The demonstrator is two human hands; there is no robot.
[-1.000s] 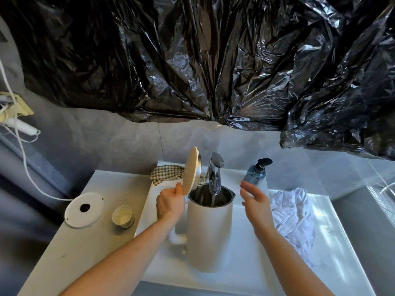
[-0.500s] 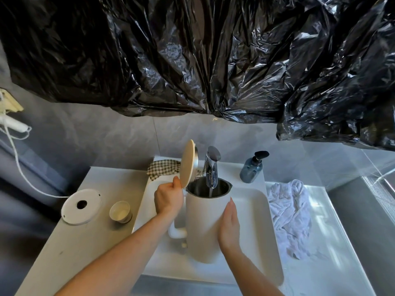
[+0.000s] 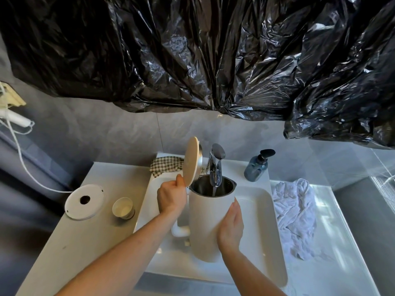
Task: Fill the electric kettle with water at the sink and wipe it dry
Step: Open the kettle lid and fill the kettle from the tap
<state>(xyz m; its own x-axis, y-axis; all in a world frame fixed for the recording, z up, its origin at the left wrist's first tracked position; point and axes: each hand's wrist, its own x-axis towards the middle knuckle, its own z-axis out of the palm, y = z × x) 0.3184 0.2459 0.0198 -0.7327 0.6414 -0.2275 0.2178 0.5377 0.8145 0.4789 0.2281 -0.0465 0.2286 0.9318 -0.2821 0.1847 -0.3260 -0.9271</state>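
Note:
A white electric kettle [image 3: 205,218] stands upright in the white sink [image 3: 263,236], its mouth under the chrome tap [image 3: 216,165]. A thin stream of water runs from the tap into the kettle. Its round lid [image 3: 191,160] is tipped up and open. My left hand [image 3: 172,196] grips the top of the kettle's handle, thumb against the lid. My right hand [image 3: 232,226] lies flat against the kettle's right side. A crumpled white cloth [image 3: 296,214] lies on the counter to the right of the sink.
The kettle's round white base [image 3: 84,201] with its cord and a small white cup [image 3: 123,208] sit on the left counter. A checked cloth [image 3: 165,165] lies behind the sink, a blue soap dispenser [image 3: 257,166] at the back right. Black plastic sheeting [image 3: 213,52] hangs overhead.
My right hand came down from beside the tap and settled flat on the kettle's right side. My left hand has stayed on the handle by the open lid.

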